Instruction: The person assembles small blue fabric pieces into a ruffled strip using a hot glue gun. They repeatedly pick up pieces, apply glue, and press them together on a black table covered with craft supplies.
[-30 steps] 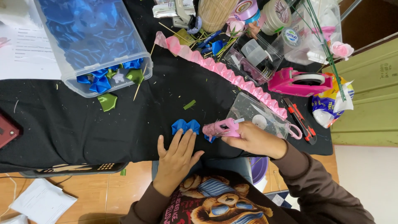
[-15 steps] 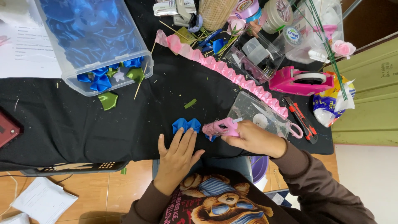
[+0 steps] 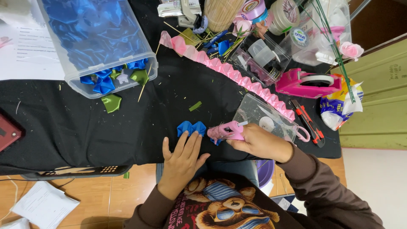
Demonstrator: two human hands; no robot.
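Leftmost, a clear plastic tub of folded blue satin ribbon pieces (image 3: 95, 42) sits on the black cloth-covered table (image 3: 63, 127), tipped toward the worker so that finished pieces stay within reach; a loose green folded satin leaf (image 3: 111, 102) lies just below its rim. Nearer the middle, the left hand (image 3: 183, 159) lies flat and unclenched, fingertips pressing on the small blue pleated ribbon piece (image 3: 191, 127), apparently to pin it still on the cloth. Touching that piece from the right, the pink glue gun (image 3: 225, 131) is clenched in the right hand (image 3: 258, 143), its nozzle aimed at the ribbon's edge. Beyond, a long pink pleated ribbon strip (image 3: 237, 76) runs diagonally, and a pink tape dispenser (image 3: 307, 82) stands near the table's far right.
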